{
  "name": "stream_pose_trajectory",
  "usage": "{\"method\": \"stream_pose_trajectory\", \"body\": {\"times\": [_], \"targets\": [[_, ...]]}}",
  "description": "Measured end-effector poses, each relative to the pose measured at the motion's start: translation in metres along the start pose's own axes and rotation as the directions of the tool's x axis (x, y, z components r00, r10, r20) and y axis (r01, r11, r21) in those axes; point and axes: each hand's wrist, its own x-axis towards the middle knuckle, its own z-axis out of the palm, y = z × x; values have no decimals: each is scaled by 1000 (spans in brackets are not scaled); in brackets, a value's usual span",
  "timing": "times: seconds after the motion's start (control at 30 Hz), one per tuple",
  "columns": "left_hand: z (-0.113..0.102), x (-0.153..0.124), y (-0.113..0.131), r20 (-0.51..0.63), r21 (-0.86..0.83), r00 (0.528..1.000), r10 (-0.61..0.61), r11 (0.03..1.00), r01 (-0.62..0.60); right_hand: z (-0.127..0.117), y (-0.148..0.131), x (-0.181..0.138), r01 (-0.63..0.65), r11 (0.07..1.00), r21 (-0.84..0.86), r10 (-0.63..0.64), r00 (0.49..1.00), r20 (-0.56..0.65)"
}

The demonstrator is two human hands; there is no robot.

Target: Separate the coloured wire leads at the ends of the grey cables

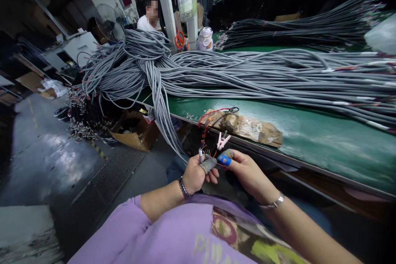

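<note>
The grey sheathed cable heap [247,74] on the green-topped workbench [309,140] could drag the grey cable end [200,155] (just below the bench edge) from the left hand [194,176] clamped on it; the right hand [247,173], pinching its coloured wires [208,153], might snap them

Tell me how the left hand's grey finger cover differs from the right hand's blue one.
Colour: the grey cover on the left hand is dull; the blue cover on the right hand is bright.
Length: the grey cover sheathes more of its finger; the blue cover caps only the tip.
Pose: the grey cover points right, the blue cover left.
Shared: both sit on fingertips, nearly meeting beside the cable end.
</note>
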Motion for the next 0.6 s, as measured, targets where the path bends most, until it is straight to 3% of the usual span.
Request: {"method": "stream_pose_trajectory", "body": {"times": [0.23, 0.6], "targets": [[10, -1, 15, 9, -74, 1000, -16, 997, 16, -7, 0, 25, -179, 902, 392, 179, 983, 38], [18, 9, 13, -10, -83, 999, -35, 996, 34, 7, -3, 42, -133, 843, 521, 106, 991, 82]]}}
